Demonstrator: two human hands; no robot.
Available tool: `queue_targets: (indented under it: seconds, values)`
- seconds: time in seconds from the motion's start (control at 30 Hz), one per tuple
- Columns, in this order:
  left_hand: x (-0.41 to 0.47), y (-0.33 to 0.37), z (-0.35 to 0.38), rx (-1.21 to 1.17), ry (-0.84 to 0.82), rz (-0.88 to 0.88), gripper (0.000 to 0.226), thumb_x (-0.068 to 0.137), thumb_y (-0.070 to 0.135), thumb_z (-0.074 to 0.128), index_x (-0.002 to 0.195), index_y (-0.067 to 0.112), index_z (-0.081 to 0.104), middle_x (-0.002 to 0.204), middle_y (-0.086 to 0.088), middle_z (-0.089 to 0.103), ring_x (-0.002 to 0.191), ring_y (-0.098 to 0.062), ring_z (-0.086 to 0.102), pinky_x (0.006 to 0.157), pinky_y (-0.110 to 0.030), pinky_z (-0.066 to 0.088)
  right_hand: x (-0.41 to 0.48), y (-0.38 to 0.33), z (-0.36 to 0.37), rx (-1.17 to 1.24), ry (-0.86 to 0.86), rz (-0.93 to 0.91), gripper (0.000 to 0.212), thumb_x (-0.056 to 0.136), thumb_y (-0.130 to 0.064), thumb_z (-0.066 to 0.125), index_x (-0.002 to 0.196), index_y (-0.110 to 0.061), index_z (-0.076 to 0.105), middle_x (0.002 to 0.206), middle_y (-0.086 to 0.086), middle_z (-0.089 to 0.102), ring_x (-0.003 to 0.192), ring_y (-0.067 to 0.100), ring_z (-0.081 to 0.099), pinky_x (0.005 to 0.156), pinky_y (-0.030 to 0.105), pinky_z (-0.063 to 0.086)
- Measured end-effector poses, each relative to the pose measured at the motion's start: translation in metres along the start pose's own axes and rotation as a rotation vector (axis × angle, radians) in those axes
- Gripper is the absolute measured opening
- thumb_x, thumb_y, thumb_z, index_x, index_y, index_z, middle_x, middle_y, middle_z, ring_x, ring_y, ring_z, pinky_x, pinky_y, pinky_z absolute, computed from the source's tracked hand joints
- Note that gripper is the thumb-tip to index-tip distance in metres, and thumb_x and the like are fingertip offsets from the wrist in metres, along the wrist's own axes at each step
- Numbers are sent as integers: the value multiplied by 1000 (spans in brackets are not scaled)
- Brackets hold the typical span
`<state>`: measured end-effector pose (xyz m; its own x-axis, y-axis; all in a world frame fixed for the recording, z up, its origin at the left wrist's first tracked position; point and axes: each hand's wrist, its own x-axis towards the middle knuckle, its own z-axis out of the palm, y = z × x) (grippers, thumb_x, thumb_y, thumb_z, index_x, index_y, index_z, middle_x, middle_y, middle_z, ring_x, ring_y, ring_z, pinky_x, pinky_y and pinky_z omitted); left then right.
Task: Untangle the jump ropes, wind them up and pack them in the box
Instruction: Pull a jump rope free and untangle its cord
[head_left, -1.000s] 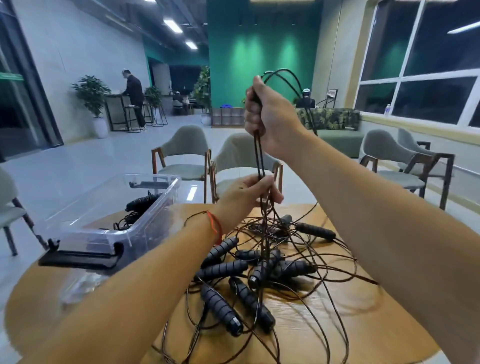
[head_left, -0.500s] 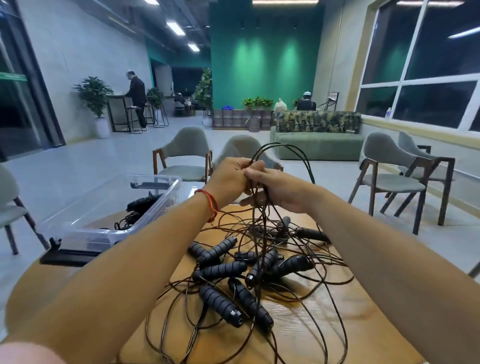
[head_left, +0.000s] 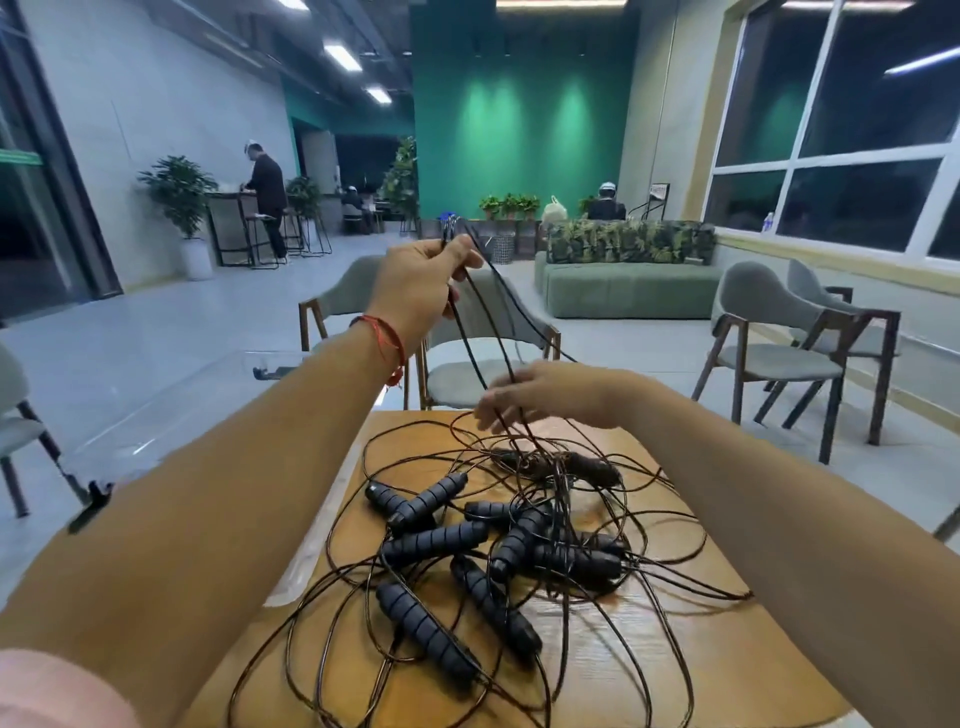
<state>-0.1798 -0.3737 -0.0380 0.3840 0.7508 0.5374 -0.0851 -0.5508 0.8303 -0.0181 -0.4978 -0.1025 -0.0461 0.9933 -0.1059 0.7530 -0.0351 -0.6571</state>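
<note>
Tangled on the near round wooden table (head_left: 753, 649): black jump ropes (head_left: 436, 540) with ribbed handles and thin dark cords. Raised at far left, left hand (head_left: 421, 291), pinching a doubled cord loop between thumb and fingers. Lower right, right hand (head_left: 545, 395) among the hanging strands, motion-blurred, grip impossible to tell. At left, clear plastic box (head_left: 171, 410), mostly hidden behind the left forearm (head_left: 234, 493).

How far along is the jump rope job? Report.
Done: nothing visible; the clear box is mostly hidden by the arm. In hand: left hand holds cords lifted, right hand touches them lower. Left: handles lie tangled on the table; winding and packing remain.
</note>
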Motion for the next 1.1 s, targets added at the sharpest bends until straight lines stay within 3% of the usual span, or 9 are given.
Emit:
queue_targets:
  seconds: [0.13,0.3,0.4,0.47,0.67,0.83,0.93,1.03,1.1]
  values:
    - [-7,1,4,-139,3,-43,40,106,43,60,107,7,77,82,-1,65,67,-13,61,64,-33,57,5,-22,-10,-148,88,-45,36,111,-42,52,102,-22,81,102,-12,81,103,10,75,95,34,54]
    - [-48,-22,23,-388,-223,-177,50,103,56,53,123,12,66,117,-8,71,112,-26,69,103,-49,56,11,-36,-24,104,374,-208,33,112,-35,53,90,-18,71,76,-11,70,67,-2,62,66,13,47]
    - [-72,-43,40,-479,-334,-203,43,105,42,55,140,17,58,134,-10,70,125,-30,66,109,-51,52,16,-43,-31,252,447,-287,32,111,-33,56,92,-9,68,76,1,64,71,15,59,72,31,52]
    - [-82,-49,49,-453,-315,-216,38,103,31,62,136,13,59,127,-12,73,121,-31,69,113,-51,49,16,-48,-36,228,509,-302,37,110,-37,56,87,-10,67,67,-6,59,64,11,52,64,27,45]
    - [-89,-44,55,-167,-331,-139,29,102,33,67,111,5,70,87,-1,73,86,-17,71,95,-39,58,15,-45,-34,162,572,-273,37,110,-38,55,84,-15,65,55,-18,53,54,1,44,59,18,39]
    - [-92,-53,49,34,-346,-85,14,104,23,61,116,23,68,106,5,76,103,-14,72,100,-38,56,21,-30,-27,400,669,-230,38,110,-41,54,85,-14,64,73,-4,63,63,9,57,55,28,48]
    - [-103,-71,50,206,-308,-59,12,105,28,61,116,30,64,111,14,69,107,-6,65,90,-28,56,21,-27,-23,422,668,-215,38,111,-43,52,88,-15,62,72,1,65,64,12,61,49,28,49]
    - [-108,-81,50,141,-219,-63,9,107,31,60,115,30,63,113,10,67,108,-2,63,76,-13,52,21,-29,-21,488,687,-239,38,111,-41,52,86,-15,61,71,4,63,65,17,60,52,30,52]
    - [-111,-87,49,101,-289,-75,12,105,30,63,116,32,64,118,10,68,114,-1,62,85,-17,53,23,-30,-22,509,683,-237,38,111,-41,52,86,-15,61,72,5,63,66,20,60,54,31,52]
